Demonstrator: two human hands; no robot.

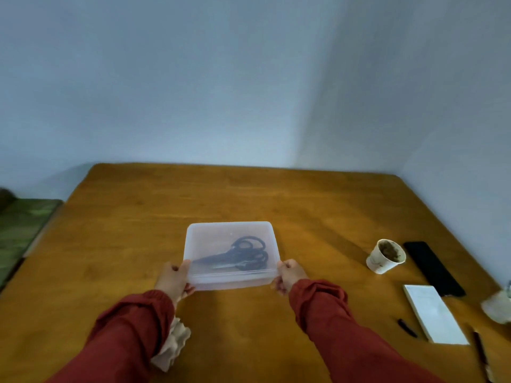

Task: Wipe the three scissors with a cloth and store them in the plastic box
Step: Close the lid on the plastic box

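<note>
Translucent rectangular plastic box [231, 255], lid on, resting mid-way across the brown wooden table [138, 230]. Dark-handled scissors [237, 254] lying inside, dimly seen through the lid, handles toward 1 o'clock. Left hand [174, 279] gripping the box's near corner at 7 o'clock, thumb on top. Right hand [290, 275] clamped likewise on the corner at 5 o'clock. Both arms in rust-red sleeves [326, 308], stretched forward. Crumpled beige cloth [172, 345] at 7 o'clock beneath the left forearm.

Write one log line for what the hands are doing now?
left hand: grips plastic box corner | right hand: grips opposite corner | scissors: inside box | cloth: on table
</note>
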